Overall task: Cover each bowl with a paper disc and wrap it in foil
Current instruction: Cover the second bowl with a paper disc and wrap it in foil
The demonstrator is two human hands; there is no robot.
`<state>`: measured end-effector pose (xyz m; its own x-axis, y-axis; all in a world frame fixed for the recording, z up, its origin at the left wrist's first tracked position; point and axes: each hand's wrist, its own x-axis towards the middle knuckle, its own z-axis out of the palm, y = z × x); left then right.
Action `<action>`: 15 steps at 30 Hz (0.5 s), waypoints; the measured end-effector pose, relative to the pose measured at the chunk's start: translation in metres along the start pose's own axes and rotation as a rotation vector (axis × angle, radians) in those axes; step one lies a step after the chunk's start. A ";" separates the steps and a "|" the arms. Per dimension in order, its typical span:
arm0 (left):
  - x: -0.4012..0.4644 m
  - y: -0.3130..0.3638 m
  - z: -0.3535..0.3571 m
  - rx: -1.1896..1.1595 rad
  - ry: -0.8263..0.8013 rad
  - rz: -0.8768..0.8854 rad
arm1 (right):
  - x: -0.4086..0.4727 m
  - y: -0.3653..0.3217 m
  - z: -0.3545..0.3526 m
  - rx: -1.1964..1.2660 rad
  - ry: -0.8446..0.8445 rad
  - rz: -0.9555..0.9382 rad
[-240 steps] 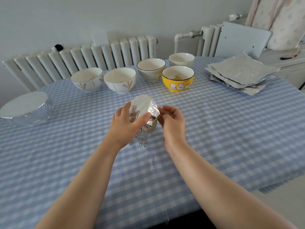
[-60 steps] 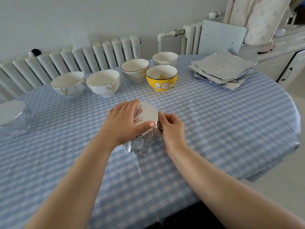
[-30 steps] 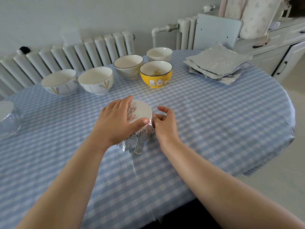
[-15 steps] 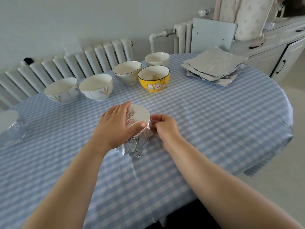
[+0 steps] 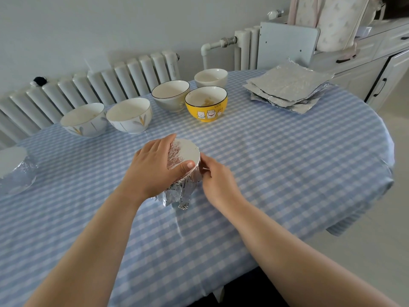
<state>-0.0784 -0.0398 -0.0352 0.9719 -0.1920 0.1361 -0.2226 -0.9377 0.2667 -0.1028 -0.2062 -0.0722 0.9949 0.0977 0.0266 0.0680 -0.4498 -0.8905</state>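
Note:
A small bowl wrapped in foil (image 5: 180, 191) stands mid-table, its top covered by a white paper disc (image 5: 188, 150). My left hand (image 5: 153, 167) lies over the bowl's left side, thumb pressing the disc's near rim. My right hand (image 5: 218, 180) pinches the foil at the bowl's right side, just under the rim. Crumpled foil ends stick out below the bowl toward me. A stack of foil sheets (image 5: 287, 87) lies at the back right.
Several uncovered bowls stand in a row at the back: two white ones (image 5: 129, 115), a grey one (image 5: 170, 95), a yellow one (image 5: 205, 103) and a small white one (image 5: 211, 77). A wrapped bowl (image 5: 15, 169) sits at the left edge. A radiator (image 5: 88, 85) runs behind the checked tablecloth (image 5: 287, 162).
The bowl, lifted and tilted eight seconds ago, now stands on the table. My right hand's fingers have closed onto the foil at the rim; my left hand stays on top.

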 end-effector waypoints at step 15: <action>0.002 0.002 0.002 0.043 -0.007 -0.010 | 0.000 -0.005 -0.005 0.474 0.023 0.232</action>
<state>-0.0767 -0.0423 -0.0362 0.9746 -0.1849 0.1266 -0.2099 -0.9511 0.2264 -0.1029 -0.2084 -0.0658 0.9814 0.0214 -0.1907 -0.1906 -0.0063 -0.9816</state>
